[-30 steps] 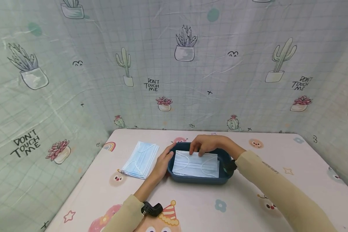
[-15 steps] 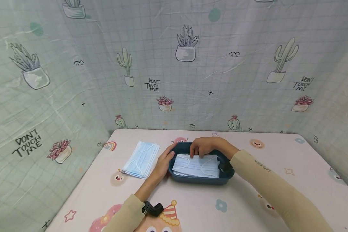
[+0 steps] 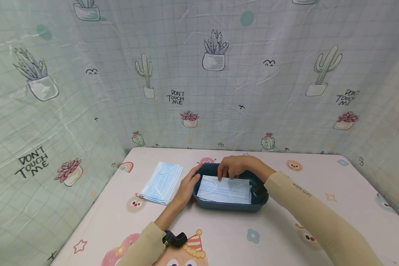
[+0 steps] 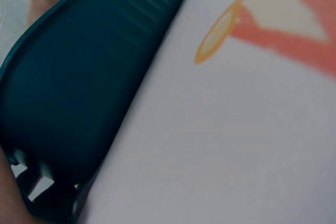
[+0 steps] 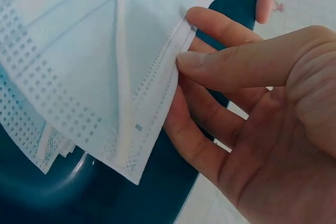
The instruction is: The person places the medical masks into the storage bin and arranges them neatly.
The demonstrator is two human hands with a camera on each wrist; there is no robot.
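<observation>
A dark blue plastic basket (image 3: 231,207) stands on the table, with light-blue face masks (image 3: 224,191) stacked inside. My right hand (image 3: 235,167) reaches over its far rim. The right wrist view shows the thumb and forefinger pinching the edge of the top face mask (image 5: 100,61), the other fingers behind it. Lower masks (image 5: 37,124) lie beneath. At the basket's left end my left hand (image 3: 187,184) holds the rim, thumb on top; some of its fingers are hidden. The left wrist view shows the basket's outer wall (image 4: 89,72) and part of that hand.
Another stack of face masks (image 3: 162,183) lies on the table left of the basket, close to my left forearm. The table (image 3: 279,236) has a pale cloth with cartoon prints. A curtain printed with cacti (image 3: 186,74) hangs behind and at the sides.
My right hand has lowered slightly toward me over the last second, and the top mask's far edge has shifted with it. The left hand stays on the basket.
</observation>
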